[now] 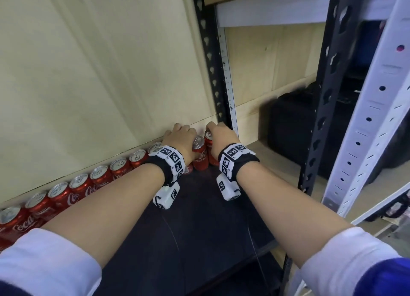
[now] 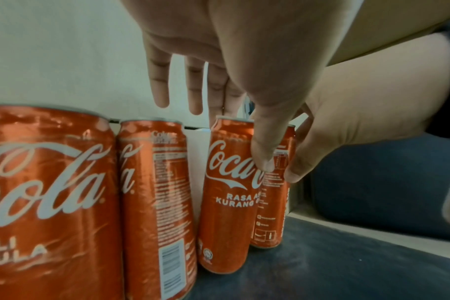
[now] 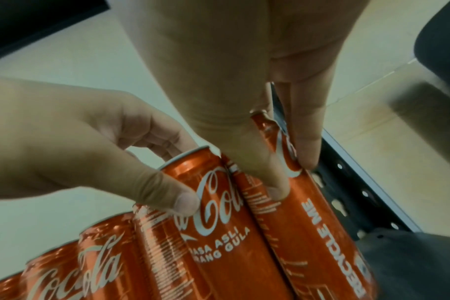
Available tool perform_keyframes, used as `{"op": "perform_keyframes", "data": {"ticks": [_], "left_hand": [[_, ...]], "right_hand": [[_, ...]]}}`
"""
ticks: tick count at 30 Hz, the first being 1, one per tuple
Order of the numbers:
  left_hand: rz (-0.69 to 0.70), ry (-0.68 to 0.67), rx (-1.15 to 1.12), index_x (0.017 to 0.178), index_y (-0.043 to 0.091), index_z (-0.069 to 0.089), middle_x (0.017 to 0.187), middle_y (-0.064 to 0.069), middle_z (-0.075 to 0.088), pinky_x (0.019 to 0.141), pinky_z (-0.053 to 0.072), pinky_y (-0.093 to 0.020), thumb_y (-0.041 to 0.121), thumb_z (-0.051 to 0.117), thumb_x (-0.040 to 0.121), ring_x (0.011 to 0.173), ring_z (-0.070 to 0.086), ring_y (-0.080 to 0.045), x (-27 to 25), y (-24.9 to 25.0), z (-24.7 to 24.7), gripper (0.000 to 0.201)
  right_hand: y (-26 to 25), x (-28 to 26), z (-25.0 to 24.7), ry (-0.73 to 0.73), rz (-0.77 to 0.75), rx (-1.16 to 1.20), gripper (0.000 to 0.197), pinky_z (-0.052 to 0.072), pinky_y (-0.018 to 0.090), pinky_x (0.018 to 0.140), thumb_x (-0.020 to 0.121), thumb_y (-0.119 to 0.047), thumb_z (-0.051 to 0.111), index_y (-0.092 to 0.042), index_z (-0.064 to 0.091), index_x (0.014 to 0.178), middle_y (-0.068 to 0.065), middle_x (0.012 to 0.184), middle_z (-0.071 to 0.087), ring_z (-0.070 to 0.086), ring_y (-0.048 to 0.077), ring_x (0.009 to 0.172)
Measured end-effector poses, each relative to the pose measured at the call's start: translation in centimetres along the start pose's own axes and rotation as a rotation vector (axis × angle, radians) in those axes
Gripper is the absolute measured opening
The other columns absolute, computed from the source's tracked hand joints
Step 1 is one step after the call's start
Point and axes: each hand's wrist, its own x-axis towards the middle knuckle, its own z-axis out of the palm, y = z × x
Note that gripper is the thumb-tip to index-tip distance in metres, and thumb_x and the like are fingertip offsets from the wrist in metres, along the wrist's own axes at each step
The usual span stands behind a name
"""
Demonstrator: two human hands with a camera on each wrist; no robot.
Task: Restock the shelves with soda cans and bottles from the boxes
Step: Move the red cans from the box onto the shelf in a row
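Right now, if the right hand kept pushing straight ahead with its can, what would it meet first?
Probably the pale back wall: the right hand holds the end can close to it, beside the black upright. Remaining gap unclear.

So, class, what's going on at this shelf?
A person is setting two Coca-Cola cans at the right end of a row of cans along the back of a dark shelf. The left hand holds one can; the right hand holds the end can beside the black upright.
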Motion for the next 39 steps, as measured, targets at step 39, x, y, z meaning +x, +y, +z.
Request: {"op": "perform_keyframes", "data": {"ticks": [39], "left_hand": [[-0.273,0.032,-0.3,0.145,0.022,0.046,0.138,-0.008,0.057,0.099,0.045,-0.038,0.055,0.065,0.088,0.122,0.056,-0.03,-14.2,-15.6,-2.0,0.069]], "right_hand": [[-5.1,-3.9,-2.5,-0.036,-0.134,-0.177,0.067,0.044,0.043,0.102,0.085,-0.052,0.059,-0.022,0.045,0.142,0.015,0.133,0.056,0.052,0.037,0.124]]}}
